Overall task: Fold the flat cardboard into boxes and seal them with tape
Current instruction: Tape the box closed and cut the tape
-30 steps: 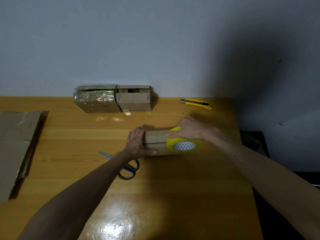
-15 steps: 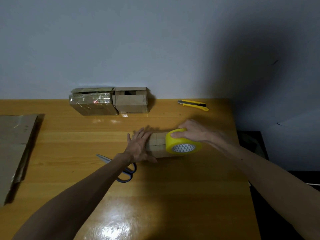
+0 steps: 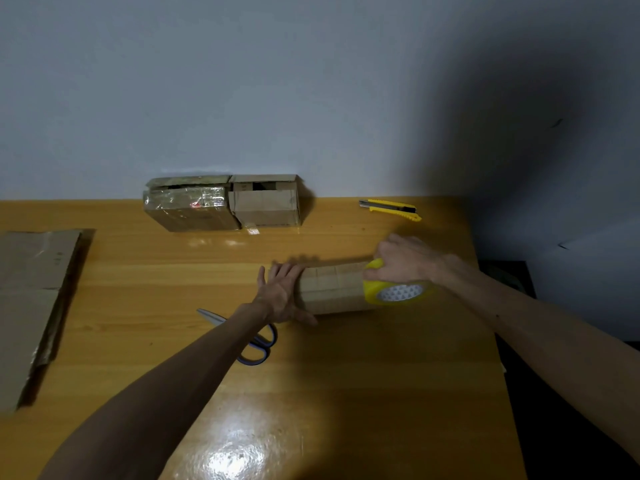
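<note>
A small brown cardboard box lies in the middle of the wooden table. My left hand presses flat against the box's left end, fingers straight and spread. My right hand grips a yellow tape roll at the box's right end, fingers curled over the roll's top. The roll's white patterned core faces me.
Two made-up boxes, one wrapped in shiny tape and one plain, stand against the wall. A yellow utility knife lies at the back right. Scissors lie under my left forearm. Flat cardboard lies at the left edge.
My right hand has drawn the tape roll rightward along the box, uncovering more of its top. My left hand went from gripping the box's left end to pressing flat against it.
</note>
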